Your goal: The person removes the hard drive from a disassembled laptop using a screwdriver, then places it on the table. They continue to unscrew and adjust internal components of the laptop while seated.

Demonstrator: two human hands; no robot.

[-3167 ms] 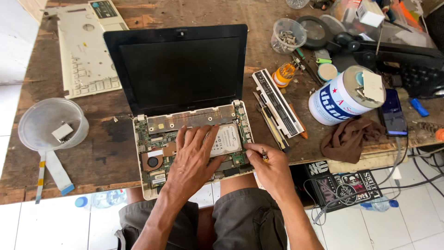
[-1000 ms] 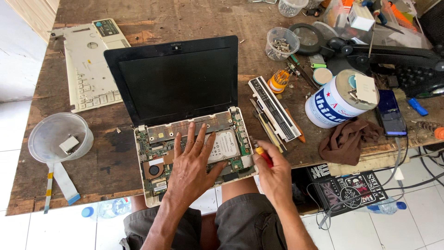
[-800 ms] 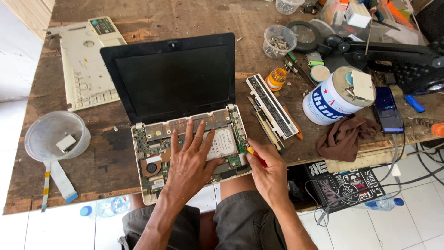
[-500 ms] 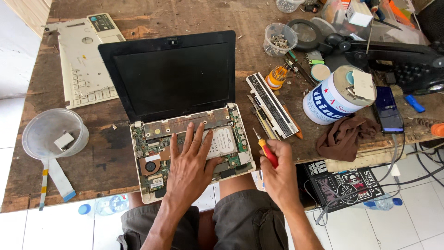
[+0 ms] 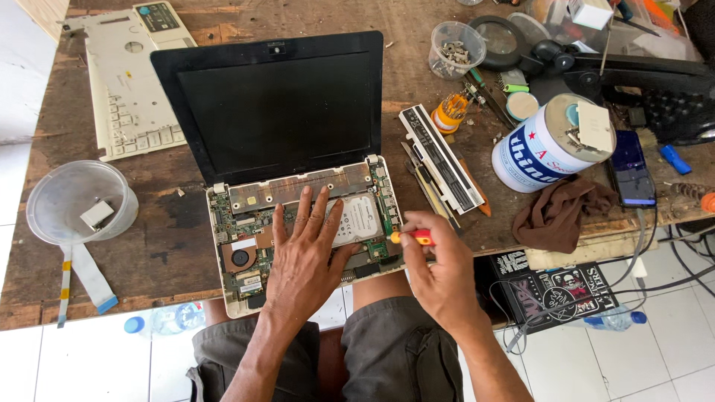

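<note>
A small black laptop [image 5: 275, 112] stands open on the wooden table, its keyboard cover off and its green circuit board [image 5: 242, 246] bare. My left hand [image 5: 304, 253] lies flat on the board, fingers spread, beside the silver hard drive [image 5: 363, 218]. My right hand [image 5: 441, 268] grips a small red-and-yellow screwdriver [image 5: 411, 237], its tip at the right edge of the laptop base.
A white keyboard cover [image 5: 130, 82] lies at the back left, a clear plastic bowl [image 5: 78, 201] at the left edge. Right of the laptop are a long white battery [image 5: 441, 158], a blue-and-white can [image 5: 547, 145], a brown rag [image 5: 562, 212], a cup of screws [image 5: 456, 48] and a phone [image 5: 631, 170].
My right hand lifted the screwdriver away from the laptop's right edge, then brought it back to that edge. My left hand stayed flat on the board.
</note>
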